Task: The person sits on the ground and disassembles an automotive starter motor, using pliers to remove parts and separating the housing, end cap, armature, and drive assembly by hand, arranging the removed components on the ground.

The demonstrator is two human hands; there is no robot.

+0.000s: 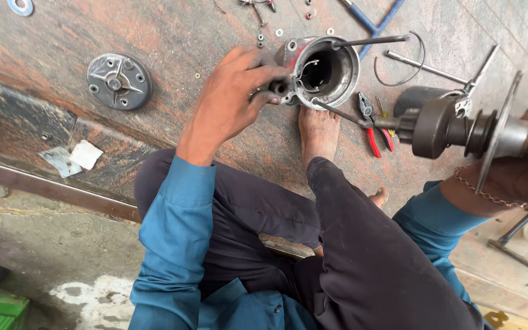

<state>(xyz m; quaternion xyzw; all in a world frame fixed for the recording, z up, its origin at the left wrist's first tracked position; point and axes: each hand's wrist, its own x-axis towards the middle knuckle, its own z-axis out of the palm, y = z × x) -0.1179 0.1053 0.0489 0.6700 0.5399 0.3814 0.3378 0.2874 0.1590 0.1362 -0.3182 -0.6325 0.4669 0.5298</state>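
I am looking down as my left hand point(230, 101) is gripping the side of a round metal housing point(320, 71), fingers closed on a stubby projection at its nine o'clock edge, likely to be keeping the open mouth turned up toward me. The housing is lying on the reddish stone floor point(172, 36) at about twelve o'clock from my knees, and my bare foot point(319, 131) is resting just below it, toes touching or nearly touching its rim, seemingly bracing it against sliding. Two long bolts point(371, 41) are sticking out of the housing toward two and four o'clock.

My right hand point(520, 177) is closing around the far end of a dark rotor assembly point(459, 128) with a thin disc on its shaft, holding it level at three o'clock with its nose pointing toward the housing; the fingers are mostly out of frame, so how tightly they are clamping I cannot tell for certain.

Red-handled pliers point(374, 131) are lying between housing and rotor, within easy reach. A round end plate point(119, 80) is sitting well apart at ten o'clock, with small washers point(279, 32) scattered near the housing and a blue cross wrench point(371, 24) at one o'clock.
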